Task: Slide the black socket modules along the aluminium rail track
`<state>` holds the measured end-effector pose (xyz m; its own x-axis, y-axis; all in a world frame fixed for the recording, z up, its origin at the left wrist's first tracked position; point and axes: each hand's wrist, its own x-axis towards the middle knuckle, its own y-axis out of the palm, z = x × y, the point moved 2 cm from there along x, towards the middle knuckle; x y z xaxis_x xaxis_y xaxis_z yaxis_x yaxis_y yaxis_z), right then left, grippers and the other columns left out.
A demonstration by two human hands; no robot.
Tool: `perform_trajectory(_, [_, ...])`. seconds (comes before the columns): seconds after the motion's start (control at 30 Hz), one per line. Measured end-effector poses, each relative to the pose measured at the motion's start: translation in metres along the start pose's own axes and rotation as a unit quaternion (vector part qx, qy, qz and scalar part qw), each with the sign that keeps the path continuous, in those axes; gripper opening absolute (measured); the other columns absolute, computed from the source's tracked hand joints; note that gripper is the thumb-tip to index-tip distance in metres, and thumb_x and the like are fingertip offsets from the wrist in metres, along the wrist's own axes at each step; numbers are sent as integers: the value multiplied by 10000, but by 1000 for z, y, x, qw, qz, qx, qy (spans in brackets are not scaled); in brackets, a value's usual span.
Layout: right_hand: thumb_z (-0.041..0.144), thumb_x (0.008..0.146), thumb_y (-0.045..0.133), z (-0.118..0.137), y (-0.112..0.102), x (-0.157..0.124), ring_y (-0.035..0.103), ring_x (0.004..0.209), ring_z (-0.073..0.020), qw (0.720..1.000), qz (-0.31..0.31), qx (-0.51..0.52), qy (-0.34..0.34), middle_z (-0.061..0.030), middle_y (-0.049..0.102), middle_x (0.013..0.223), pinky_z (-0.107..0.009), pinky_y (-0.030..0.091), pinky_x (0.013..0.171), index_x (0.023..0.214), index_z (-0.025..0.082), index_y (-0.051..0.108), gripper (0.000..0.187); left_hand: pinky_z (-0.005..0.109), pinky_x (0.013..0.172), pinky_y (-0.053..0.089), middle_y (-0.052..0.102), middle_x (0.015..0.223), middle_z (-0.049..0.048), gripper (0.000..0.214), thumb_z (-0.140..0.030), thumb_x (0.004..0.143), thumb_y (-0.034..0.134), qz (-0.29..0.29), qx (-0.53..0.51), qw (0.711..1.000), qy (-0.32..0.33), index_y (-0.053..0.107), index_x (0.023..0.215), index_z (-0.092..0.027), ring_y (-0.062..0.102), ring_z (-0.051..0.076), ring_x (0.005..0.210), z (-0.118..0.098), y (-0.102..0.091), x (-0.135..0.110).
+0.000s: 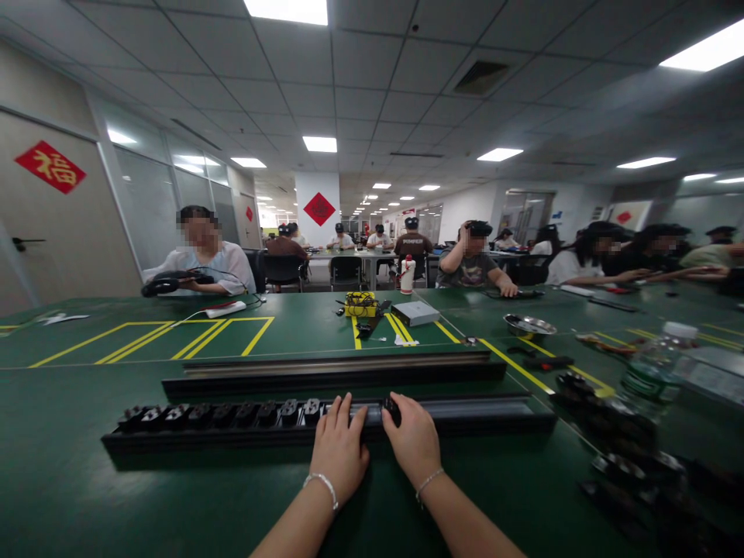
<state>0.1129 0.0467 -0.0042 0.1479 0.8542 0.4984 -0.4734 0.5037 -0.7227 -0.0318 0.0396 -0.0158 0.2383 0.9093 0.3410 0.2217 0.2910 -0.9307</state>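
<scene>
A long black rail (pixel 488 422) lies crosswise before me, its channel holding a row of black socket modules (pixel 222 415) along the left part. My left hand (pixel 340 446) rests on the rail just right of the row, fingers stretched out and lying over the channel; nothing shows in its grip. In my right hand (pixel 414 435), the thumb and fingers close round a small black socket module (pixel 393 411) at the channel, partly hidden by the fingers. Behind this rail lies a second black rail (pixel 331 375).
Loose black parts (pixel 616 434) are heaped at the right, blurred, beside a water bottle (pixel 656 368). A metal bowl (pixel 528 325), a grey box (pixel 415 313) and a yellow wire-wrapped object (pixel 360 304) stand farther back. Across the green table (pixel 58 403) sit other people.
</scene>
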Motion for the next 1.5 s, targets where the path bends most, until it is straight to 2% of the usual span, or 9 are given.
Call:
perform_trajectory(0.5, [278, 795, 435, -1, 1, 0, 548, 1017, -192, 1000, -11, -12, -18, -93, 624, 1073, -306, 368, 939, 1076, 116, 601, 365, 418, 1020, 214, 290, 1425, 39, 577, -237, 689, 464, -4, -9, 1000, -1, 407, 1259, -302, 204, 239, 1313, -1, 0, -1])
perform_trajectory(1.17, [261, 787, 433, -2, 0, 1, 541, 1035, -189, 1000, 0, -13, -6, -90, 616, 1092, -302, 364, 947, 1091, 127, 596, 370, 423, 1044, 190, 255, 1443, 27, 580, -232, 701, 458, 40, -3, 999, -23, 394, 1275, -287, 170, 235, 1329, -7, -12, -1])
perform_trajectory(1.5, [265, 790, 425, -3, -1, 1, 539, 1025, -181, 1000, -3, -4, -5, -89, 617, 1083, -290, 360, 938, 1084, 117, 592, 368, 412, 1030, 212, 293, 1426, 31, 573, -227, 691, 466, 9, -8, 1000, -16, 415, 1258, -297, 206, 235, 1316, -4, -6, -1])
